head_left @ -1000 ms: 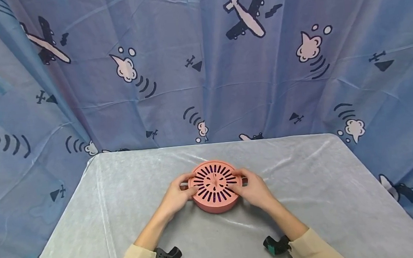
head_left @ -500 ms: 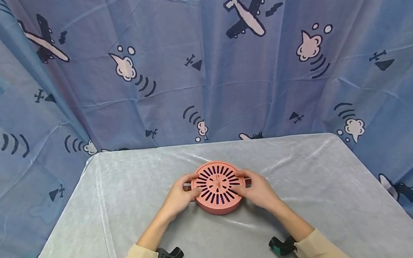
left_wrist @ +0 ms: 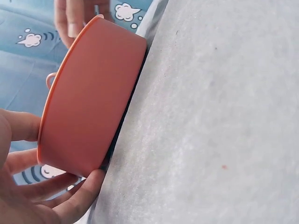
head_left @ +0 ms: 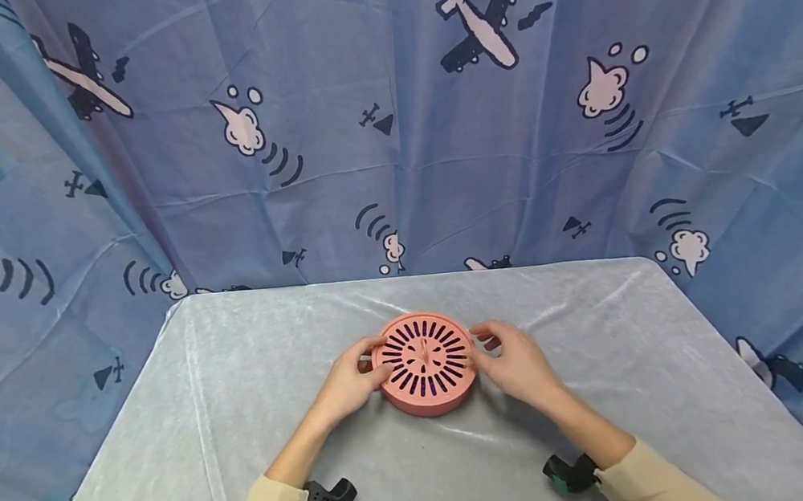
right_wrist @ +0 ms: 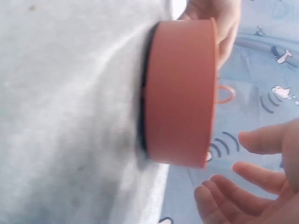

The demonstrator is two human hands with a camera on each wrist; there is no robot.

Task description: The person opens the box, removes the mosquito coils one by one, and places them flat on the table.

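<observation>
A round coral-pink mosquito coil holder (head_left: 427, 405) stands on the cloth, its flat lid pierced by a ring of dark slots. From the lid's centre rises a small loop (right_wrist: 227, 94). My left hand (head_left: 347, 381) grips the holder's left side, thumb on the lid's edge and other fingers against the wall down near the cloth in the left wrist view. On the opposite side, my right hand (head_left: 517, 362) is beside the rim with loosely bent fingers. The right wrist view shows a gap between those fingertips (right_wrist: 247, 140) and the holder.
A pale grey velvety cloth (head_left: 271, 327) with creases covers the table. Behind it and at both sides hangs a blue curtain (head_left: 334, 152) printed with planes and clouds. Black curved devices (head_left: 332, 497) sit at both wrists by the cream sleeves.
The holder shifts slightly right with both hands on it, then stays put. My right hand then lets go of its rim and draws off to the right; the left keeps its grip.
</observation>
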